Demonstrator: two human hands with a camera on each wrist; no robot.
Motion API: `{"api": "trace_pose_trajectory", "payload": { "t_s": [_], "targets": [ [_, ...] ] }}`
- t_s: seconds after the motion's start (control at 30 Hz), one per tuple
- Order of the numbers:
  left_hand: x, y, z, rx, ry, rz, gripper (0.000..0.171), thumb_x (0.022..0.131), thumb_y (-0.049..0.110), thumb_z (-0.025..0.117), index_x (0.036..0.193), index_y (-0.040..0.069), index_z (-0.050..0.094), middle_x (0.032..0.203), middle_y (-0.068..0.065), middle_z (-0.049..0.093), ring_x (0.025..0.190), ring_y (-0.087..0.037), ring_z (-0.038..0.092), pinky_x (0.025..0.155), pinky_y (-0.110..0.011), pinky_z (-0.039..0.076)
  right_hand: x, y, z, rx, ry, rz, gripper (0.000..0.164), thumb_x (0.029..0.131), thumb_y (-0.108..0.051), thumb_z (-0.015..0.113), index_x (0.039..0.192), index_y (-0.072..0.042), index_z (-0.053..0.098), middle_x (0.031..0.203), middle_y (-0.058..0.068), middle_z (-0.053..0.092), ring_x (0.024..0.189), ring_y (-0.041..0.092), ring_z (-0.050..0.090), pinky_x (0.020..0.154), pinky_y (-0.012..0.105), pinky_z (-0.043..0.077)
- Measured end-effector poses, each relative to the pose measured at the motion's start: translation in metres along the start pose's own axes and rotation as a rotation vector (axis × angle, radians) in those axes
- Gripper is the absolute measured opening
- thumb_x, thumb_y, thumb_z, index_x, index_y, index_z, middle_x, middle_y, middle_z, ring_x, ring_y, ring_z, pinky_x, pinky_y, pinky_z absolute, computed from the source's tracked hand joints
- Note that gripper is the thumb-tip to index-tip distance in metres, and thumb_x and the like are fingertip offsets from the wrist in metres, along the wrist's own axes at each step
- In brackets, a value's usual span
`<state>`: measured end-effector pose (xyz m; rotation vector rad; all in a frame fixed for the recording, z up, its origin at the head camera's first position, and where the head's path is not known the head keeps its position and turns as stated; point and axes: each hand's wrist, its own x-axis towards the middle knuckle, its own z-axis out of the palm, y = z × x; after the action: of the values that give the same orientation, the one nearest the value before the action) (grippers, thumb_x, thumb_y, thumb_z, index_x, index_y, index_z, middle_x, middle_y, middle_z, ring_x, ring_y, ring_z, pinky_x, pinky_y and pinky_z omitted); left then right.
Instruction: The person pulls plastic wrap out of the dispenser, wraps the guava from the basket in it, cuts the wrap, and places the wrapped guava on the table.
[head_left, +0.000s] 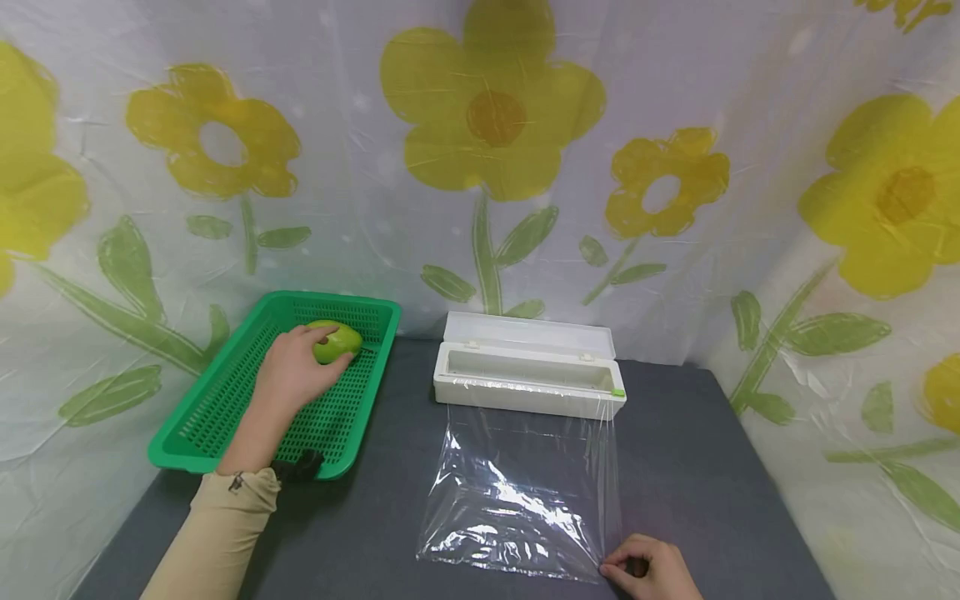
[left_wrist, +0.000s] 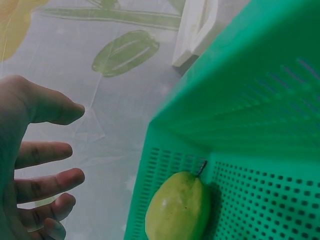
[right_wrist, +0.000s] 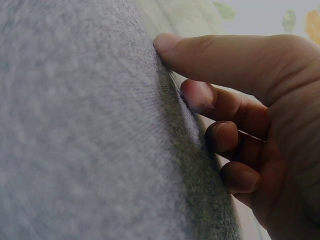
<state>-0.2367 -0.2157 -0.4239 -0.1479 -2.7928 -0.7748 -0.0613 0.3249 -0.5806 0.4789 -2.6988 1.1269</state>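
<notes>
A smooth yellow-green fruit (head_left: pixel 339 342) with a thin dark stem lies at the far end of a green plastic basket (head_left: pixel 363 433). My left hand (head_left: pixel 298 367) reaches over the basket beside the fruit. In the left wrist view its fingers (left_wrist: pixel 50 182) are spread and apart from the fruit (left_wrist: pixel 177 207). Clear plastic wrap (head_left: pixel 517 492) stretches over the dark table from a white dispenser box (head_left: pixel 525 396). At the wrap's near right corner, my right hand (head_left: pixel 651 568) pinches the film with thumb and forefinger; the other fingers (right_wrist: pixel 240 176) are curled.
The dispenser's lid (head_left: pixel 528 333) stands open at the back, and a small green piece (head_left: pixel 618 392) sits at its right end. A flower-printed sheet (head_left: pixel 360 208) hangs behind and beside the grey table (head_left: pixel 690 467).
</notes>
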Motion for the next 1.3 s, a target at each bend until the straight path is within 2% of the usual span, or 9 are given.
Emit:
{"api": "trace_pose_trajectory", "payload": {
  "t_s": [0.2, 0.33, 0.53, 0.73, 0.93, 1.07, 1.3],
  "targets": [
    [0.007, -0.004, 0.001, 0.014, -0.019, 0.0, 0.06, 0.1, 0.038, 0.071, 0.148, 0.002, 0.06, 0.139, -0.033, 0.06, 0.122, -0.055, 0.057, 0.094, -0.069, 0.048, 0.0, -0.001, 0.001, 0.002, 0.028, -0.051, 0.026, 0.071, -0.008, 0.096, 0.073, -0.027, 0.078, 0.071, -0.022, 0.061, 0.059, -0.01, 0.044, 0.049, 0.013, 0.037],
    [0.011, -0.007, 0.002, 0.018, -0.042, -0.011, 0.062, 0.1, 0.038, 0.07, 0.15, 0.002, 0.059, 0.145, -0.036, 0.054, 0.126, -0.057, 0.053, 0.096, -0.071, 0.047, 0.0, -0.002, 0.0, 0.008, 0.023, -0.048, 0.026, 0.071, -0.007, 0.096, 0.073, -0.025, 0.078, 0.071, -0.021, 0.061, 0.059, -0.01, 0.044, 0.049, 0.014, 0.037],
    [0.014, -0.011, 0.004, 0.018, -0.062, -0.015, 0.063, 0.1, 0.038, 0.069, 0.15, 0.002, 0.058, 0.14, -0.035, 0.058, 0.123, -0.055, 0.055, 0.095, -0.07, 0.047, -0.001, -0.002, 0.002, 0.005, 0.024, -0.038, 0.027, 0.071, -0.007, 0.096, 0.072, -0.027, 0.077, 0.071, -0.025, 0.06, 0.059, -0.01, 0.044, 0.049, 0.013, 0.038],
    [0.021, -0.014, 0.005, 0.005, -0.099, -0.016, 0.065, 0.101, 0.038, 0.07, 0.151, 0.0, 0.056, 0.137, -0.034, 0.06, 0.121, -0.054, 0.058, 0.094, -0.068, 0.049, -0.001, 0.001, 0.002, -0.008, 0.047, -0.094, 0.03, 0.069, -0.006, 0.096, 0.074, -0.028, 0.078, 0.072, -0.024, 0.061, 0.06, -0.011, 0.045, 0.05, 0.012, 0.037],
    [0.03, -0.015, 0.005, -0.001, -0.122, -0.02, 0.068, 0.101, 0.041, 0.068, 0.153, 0.0, 0.053, 0.142, -0.037, 0.055, 0.125, -0.056, 0.054, 0.097, -0.069, 0.047, -0.002, 0.005, 0.004, -0.013, 0.074, -0.144, 0.034, 0.066, -0.003, 0.097, 0.074, -0.029, 0.077, 0.072, -0.023, 0.063, 0.061, -0.012, 0.045, 0.051, 0.01, 0.036],
    [0.033, -0.016, 0.007, 0.012, -0.119, -0.018, 0.068, 0.101, 0.04, 0.068, 0.153, -0.001, 0.053, 0.141, -0.038, 0.055, 0.125, -0.058, 0.053, 0.099, -0.07, 0.046, -0.002, 0.006, 0.004, -0.003, 0.076, -0.164, 0.032, 0.066, -0.003, 0.097, 0.075, -0.027, 0.078, 0.072, -0.02, 0.064, 0.061, -0.011, 0.045, 0.051, 0.01, 0.036],
    [0.033, -0.027, 0.015, 0.03, -0.098, -0.019, 0.07, 0.099, 0.038, 0.07, 0.152, -0.003, 0.052, 0.142, -0.042, 0.049, 0.122, -0.061, 0.048, 0.088, -0.066, 0.047, -0.001, 0.007, 0.005, -0.019, 0.087, -0.17, 0.036, 0.064, -0.001, 0.097, 0.074, -0.029, 0.077, 0.072, -0.022, 0.063, 0.061, -0.011, 0.046, 0.052, 0.009, 0.037]
  ]
}}
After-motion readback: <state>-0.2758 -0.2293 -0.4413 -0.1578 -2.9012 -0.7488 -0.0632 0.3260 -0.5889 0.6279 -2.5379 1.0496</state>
